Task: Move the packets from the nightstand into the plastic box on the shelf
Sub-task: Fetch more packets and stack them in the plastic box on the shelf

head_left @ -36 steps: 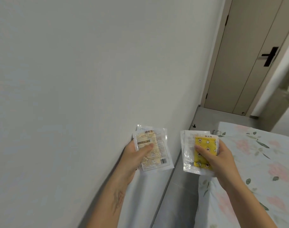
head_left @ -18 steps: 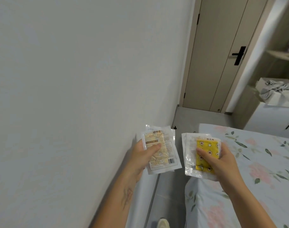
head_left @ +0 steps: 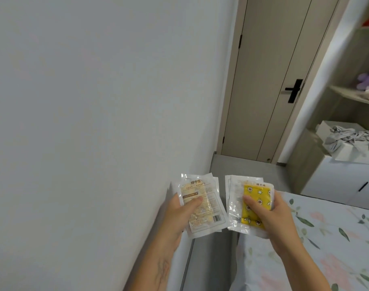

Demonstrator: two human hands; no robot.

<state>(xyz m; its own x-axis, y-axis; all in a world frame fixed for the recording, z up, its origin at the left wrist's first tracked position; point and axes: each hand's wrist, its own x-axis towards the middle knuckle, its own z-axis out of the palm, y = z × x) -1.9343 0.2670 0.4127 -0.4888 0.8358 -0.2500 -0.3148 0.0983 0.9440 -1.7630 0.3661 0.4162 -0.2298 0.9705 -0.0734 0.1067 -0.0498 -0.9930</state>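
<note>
My left hand grips a small stack of clear-edged packets with a pale beige print, thumb pressed across the front. My right hand holds a second stack of packets; the top one shows a yellow patterned pad under my thumb. Both stacks are held side by side at chest height, between the white wall and the bed. A wooden shelf unit stands at the far right. No plastic box or nightstand is visible.
A white wall fills the left. A closed beige door with a black handle stands ahead across grey floor. The floral bed lies to my right. A white cabinet carries an open box with grey cloth.
The view has swung right: the door moved left in the frame and the shelf unit and cabinet came into sight. Both hands keep the same hold on their packets.
</note>
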